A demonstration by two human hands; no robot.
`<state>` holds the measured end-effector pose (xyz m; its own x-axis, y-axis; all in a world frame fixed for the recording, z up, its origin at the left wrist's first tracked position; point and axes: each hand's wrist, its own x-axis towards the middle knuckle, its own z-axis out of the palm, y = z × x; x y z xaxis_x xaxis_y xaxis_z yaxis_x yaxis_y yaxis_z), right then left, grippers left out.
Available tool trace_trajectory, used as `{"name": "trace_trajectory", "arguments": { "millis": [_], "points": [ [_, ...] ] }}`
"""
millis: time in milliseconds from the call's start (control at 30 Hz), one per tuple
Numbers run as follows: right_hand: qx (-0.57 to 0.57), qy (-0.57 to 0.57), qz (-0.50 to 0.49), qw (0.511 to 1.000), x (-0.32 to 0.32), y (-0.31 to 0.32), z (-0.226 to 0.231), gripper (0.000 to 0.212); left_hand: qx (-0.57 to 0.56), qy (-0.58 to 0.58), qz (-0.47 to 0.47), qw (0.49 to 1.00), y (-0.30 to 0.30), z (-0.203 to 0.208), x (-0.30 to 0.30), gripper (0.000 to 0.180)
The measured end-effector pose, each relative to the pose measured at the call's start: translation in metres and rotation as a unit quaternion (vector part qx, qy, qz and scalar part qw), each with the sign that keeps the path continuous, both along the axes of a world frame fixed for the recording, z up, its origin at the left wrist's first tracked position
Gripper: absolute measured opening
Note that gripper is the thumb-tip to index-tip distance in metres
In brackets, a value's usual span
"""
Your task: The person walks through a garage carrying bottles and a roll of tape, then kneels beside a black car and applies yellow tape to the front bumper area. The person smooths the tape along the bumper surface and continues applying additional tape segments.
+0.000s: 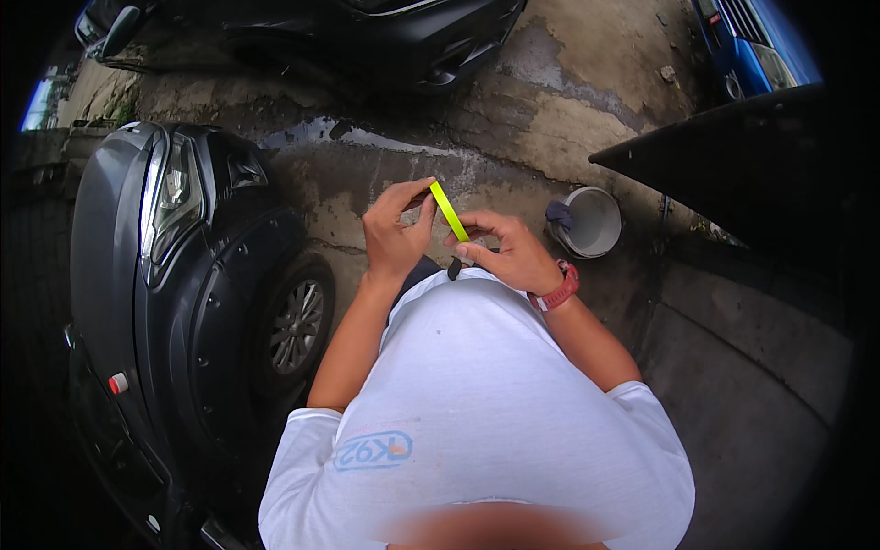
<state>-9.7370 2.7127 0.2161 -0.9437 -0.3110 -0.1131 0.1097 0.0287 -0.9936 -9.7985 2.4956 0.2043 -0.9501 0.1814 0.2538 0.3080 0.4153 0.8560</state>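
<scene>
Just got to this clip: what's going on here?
The person's left hand holds the upper end of a bright yellow-green strip, and the right hand holds its lower end; its exact kind is unclear from this angle. A dark grey car stands to the left. On the right, a bucket has a dark cloth at its rim.

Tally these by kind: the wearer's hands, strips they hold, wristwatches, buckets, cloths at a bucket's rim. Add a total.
Hands: 2 (left hand, right hand)
Neon-yellow strip: 1
Red wristwatch: 1
Pale bucket: 1
Dark cloth: 1
Total: 6
</scene>
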Motion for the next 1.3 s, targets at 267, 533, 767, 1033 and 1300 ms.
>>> {"name": "trace_trajectory", "arguments": {
  "millis": [267, 533, 767, 1033, 1300],
  "points": [
    [-0.027, -0.016, -0.002, 0.999, -0.001, 0.000, -0.002, 0.035, -0.023, 0.050, -0.005, 0.998, -0.001, 0.002, 0.000, 0.032],
    [-0.019, -0.050, -0.003, 0.999, -0.006, 0.002, -0.001, 0.038, -0.040, 0.104, -0.012, 0.994, -0.001, -0.005, -0.002, 0.032],
    [-0.045, -0.074, -0.005, 0.996, -0.010, -0.001, 0.001, 0.041, -0.007, -0.018, 0.020, 1.000, -0.001, -0.006, -0.001, 0.032],
    [-0.027, -0.040, 0.008, 0.999, -0.015, -0.003, 0.002, 0.035, 0.007, -0.021, 0.013, 1.000, -0.003, -0.007, -0.009, 0.030],
    [-0.034, -0.057, 0.020, 0.998, -0.019, -0.003, -0.003, 0.035, -0.036, 0.093, -0.012, 0.995, -0.005, -0.007, -0.012, 0.030]
  ]
}}
